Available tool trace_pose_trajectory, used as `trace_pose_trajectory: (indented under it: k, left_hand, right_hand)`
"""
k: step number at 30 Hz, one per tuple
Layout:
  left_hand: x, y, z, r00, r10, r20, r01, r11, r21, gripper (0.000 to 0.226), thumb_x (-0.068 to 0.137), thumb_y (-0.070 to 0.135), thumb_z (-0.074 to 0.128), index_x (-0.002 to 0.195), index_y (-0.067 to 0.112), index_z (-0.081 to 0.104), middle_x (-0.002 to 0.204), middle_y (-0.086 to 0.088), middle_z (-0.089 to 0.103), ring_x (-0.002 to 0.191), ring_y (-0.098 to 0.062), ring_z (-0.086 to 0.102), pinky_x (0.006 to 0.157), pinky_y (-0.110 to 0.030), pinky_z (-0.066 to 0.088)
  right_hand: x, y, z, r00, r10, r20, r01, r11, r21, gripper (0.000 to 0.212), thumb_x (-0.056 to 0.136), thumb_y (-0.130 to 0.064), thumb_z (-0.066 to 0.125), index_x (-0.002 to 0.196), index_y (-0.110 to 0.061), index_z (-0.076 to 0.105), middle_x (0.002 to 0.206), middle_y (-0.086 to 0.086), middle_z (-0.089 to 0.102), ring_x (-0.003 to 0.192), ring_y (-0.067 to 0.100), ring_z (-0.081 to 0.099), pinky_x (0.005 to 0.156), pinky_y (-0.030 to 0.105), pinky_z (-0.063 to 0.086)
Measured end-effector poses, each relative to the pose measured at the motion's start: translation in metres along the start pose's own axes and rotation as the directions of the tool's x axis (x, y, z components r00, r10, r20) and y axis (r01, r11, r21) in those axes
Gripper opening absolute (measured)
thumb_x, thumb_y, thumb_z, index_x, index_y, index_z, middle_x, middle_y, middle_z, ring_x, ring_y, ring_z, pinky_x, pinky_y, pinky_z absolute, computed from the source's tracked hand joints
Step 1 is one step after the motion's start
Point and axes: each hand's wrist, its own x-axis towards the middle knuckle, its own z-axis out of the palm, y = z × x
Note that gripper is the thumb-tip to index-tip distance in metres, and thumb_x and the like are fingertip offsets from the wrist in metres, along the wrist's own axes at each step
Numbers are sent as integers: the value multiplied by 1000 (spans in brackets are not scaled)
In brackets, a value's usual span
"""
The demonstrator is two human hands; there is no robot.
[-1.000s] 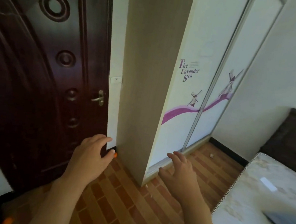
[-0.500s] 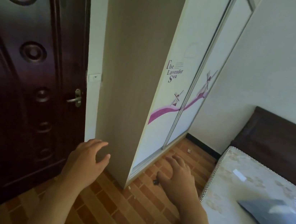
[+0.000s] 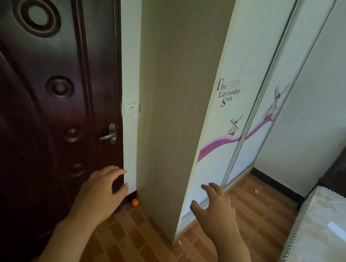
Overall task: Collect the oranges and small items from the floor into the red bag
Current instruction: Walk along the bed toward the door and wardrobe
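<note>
head | left hand (image 3: 100,191), right hand (image 3: 217,205): fingers loose, holding nothing | orange (image 3: 135,202) in far gap between door (image 3: 38,113) and wardrobe (image 3: 170,108) | risk: nudged, rolls deeper

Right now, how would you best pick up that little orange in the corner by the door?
Take the orange from above and the open floor side, fingertips round its middle. The wardrobe and door seem to hem it in behind; the left hand is nearest.
</note>
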Motion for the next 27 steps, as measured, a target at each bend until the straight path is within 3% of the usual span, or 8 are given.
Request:
trace_pose_trajectory:
  k: [5, 16, 23, 27]
  left_hand:
    - [74, 32, 10, 999, 34, -35, -32, 998, 61, 45, 97, 46, 60, 140, 33, 60, 147, 14, 52, 134, -18, 45, 108, -40, 44]
    - [181, 157, 110, 973, 212, 88, -217, 974, 57, 43, 100, 41, 58, 143, 36, 56, 148, 15, 50, 137, -12, 43, 110, -36, 43]
    - [221, 278, 180, 863, 479, 160, -464, 877, -124, 38, 98, 35, 64, 136, 32, 62, 141, 11, 58, 128, -14, 54, 99, -29, 48]
    - [221, 349, 218, 778, 596, 197, -557, 800, -221, 37, 99, 37, 64, 136, 34, 60, 142, 10, 59, 127, -18, 57, 102, -38, 53]
  right_hand:
    - [70, 21, -10, 999, -2, -43, 4, 999, 53, 68, 91, -67, 53, 153, -40, 42, 165, -13, 33, 148, 21, 39, 119, 56, 34]
    - [162, 129, -69, 988, 129, -90, -116, 984, 139, 62, 97, -57, 57, 154, -36, 42, 167, -10, 30, 152, 22, 33, 123, 57, 27]
    - [158, 220, -128, 931, 260, -255, -221, 960, 172, 60, 93, -54, 59, 149, -34, 47, 161, -9, 36, 149, 23, 31, 119, 55, 30]
    - [133, 267, -154, 849, 392, -355, -356, 920, 164, 62, 92, -54, 57, 150, -34, 47, 161, -9, 35, 148, 22, 31, 119, 51, 32]
